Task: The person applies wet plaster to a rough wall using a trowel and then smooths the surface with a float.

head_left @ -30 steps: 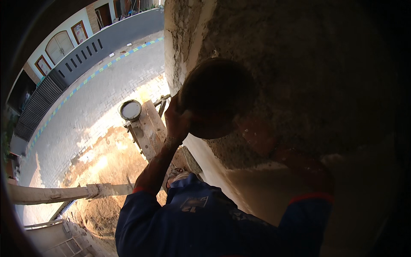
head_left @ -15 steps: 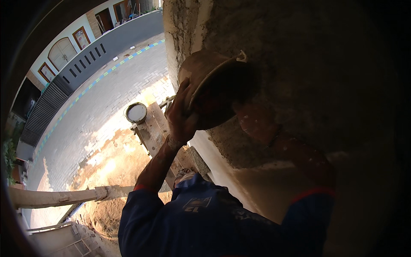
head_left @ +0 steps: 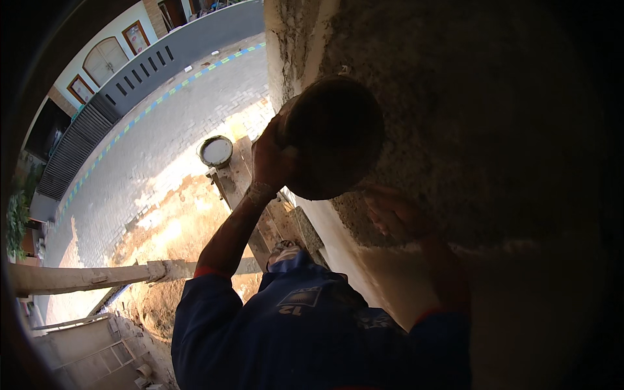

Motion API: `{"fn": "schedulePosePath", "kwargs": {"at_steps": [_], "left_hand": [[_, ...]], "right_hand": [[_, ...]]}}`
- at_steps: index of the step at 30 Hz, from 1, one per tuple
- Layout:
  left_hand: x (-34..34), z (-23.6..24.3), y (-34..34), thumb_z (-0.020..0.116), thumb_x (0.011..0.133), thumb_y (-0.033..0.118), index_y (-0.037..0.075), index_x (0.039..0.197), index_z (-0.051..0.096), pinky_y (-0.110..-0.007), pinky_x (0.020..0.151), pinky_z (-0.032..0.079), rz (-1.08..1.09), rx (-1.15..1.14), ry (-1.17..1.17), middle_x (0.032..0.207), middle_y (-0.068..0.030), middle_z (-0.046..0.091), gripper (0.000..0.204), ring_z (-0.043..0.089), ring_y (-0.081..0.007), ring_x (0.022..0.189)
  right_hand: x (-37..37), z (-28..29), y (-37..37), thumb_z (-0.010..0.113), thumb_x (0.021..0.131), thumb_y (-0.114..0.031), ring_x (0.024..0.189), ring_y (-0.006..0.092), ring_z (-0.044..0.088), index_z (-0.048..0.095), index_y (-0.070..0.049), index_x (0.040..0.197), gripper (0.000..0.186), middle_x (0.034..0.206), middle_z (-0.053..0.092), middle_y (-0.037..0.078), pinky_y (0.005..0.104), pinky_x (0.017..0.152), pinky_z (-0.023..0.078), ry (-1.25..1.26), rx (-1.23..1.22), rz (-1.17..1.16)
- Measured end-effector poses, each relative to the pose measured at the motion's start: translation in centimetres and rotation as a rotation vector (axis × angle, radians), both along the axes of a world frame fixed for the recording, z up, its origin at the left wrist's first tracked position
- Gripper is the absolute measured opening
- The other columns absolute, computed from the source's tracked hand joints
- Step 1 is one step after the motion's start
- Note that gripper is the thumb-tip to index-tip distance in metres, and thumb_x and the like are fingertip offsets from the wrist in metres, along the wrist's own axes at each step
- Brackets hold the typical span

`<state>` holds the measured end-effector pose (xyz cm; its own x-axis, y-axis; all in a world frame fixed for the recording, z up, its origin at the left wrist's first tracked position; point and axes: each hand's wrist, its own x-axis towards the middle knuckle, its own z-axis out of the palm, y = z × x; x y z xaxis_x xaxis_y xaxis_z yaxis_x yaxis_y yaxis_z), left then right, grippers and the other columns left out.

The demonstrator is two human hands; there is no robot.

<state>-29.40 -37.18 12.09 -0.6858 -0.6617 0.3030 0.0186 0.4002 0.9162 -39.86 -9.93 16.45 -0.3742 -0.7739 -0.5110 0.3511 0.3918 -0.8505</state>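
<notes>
Up against the wall, my left hand [head_left: 273,156] is closed on the side of a dark, dirty bucket [head_left: 335,136]. The bucket is tilted, so its round, shadowed mouth faces me; what lies inside is too dark to make out. Below and to the right of the bucket is my right hand [head_left: 393,213], apart from it, its fingers loosely bent and holding nothing that I can see. Rough, dark plaster covers the wall [head_left: 455,162] behind both hands, with a smoother pale band lower down.
I am on raised wooden planks [head_left: 263,227], with a round bucket of pale liquid [head_left: 216,151] at their far end. A pole [head_left: 84,279] crosses at the left. Down below lie a sand heap [head_left: 175,227] and a paved street [head_left: 162,130], with a grey fence [head_left: 140,78] beyond.
The bucket has turned so its mouth faces me more, still in my left hand. My right hand has come away from the bucket's mouth, moving down.
</notes>
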Motion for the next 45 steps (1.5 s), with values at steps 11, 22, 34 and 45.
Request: {"fn": "schedulePosePath", "kwargs": {"at_steps": [11,22,34,45], "left_hand": [[-0.9,1.3,1.7,0.058,0.070,0.006,0.003,0.127,0.053,-0.042,0.099,0.046,-0.105,-0.215,0.023,0.133,-0.0229,0.052,0.057,0.055,-0.0377,0.118],[-1.4,-0.1,1.5,0.060,0.068,0.006,0.008,0.123,0.056,-0.045,0.089,0.051,-0.052,-0.285,0.049,0.129,-0.0210,0.055,0.055,0.060,-0.0393,0.106],[1.8,-7.1,-5.9,0.057,0.069,0.003,-0.004,0.116,0.058,-0.032,0.083,0.050,-0.013,0.310,0.008,0.102,-0.0126,0.067,0.047,0.064,-0.0202,0.092],[8.4,-21.4,-7.5,0.058,0.066,0.011,-0.002,0.109,0.060,-0.038,0.081,0.050,0.424,0.356,-0.405,0.096,-0.0185,0.067,0.045,0.065,-0.0305,0.090]], "right_hand": [[-4.0,6.2,4.7,0.057,0.093,-0.039,0.061,0.0112,0.055,0.053,-0.005,0.129,0.050,0.073,0.059,0.004,0.0288,0.057,0.046,0.717,0.457,0.172],[-0.6,-5.2,-0.5,0.053,0.098,-0.024,0.058,0.0057,0.051,0.055,-0.006,0.115,0.025,0.069,0.053,-0.001,0.0235,0.049,0.043,-0.029,0.109,0.160],[-0.4,-2.0,2.2,0.066,0.089,-0.024,0.059,0.0109,0.053,0.044,-0.004,0.127,0.048,0.070,0.055,0.003,0.0273,0.053,0.047,0.332,0.160,0.181],[-0.2,10.1,-1.3,0.074,0.081,-0.033,0.094,0.0268,0.062,0.048,-0.010,0.124,0.056,0.103,0.066,0.013,0.0389,0.085,0.049,1.017,0.195,0.249]]}}
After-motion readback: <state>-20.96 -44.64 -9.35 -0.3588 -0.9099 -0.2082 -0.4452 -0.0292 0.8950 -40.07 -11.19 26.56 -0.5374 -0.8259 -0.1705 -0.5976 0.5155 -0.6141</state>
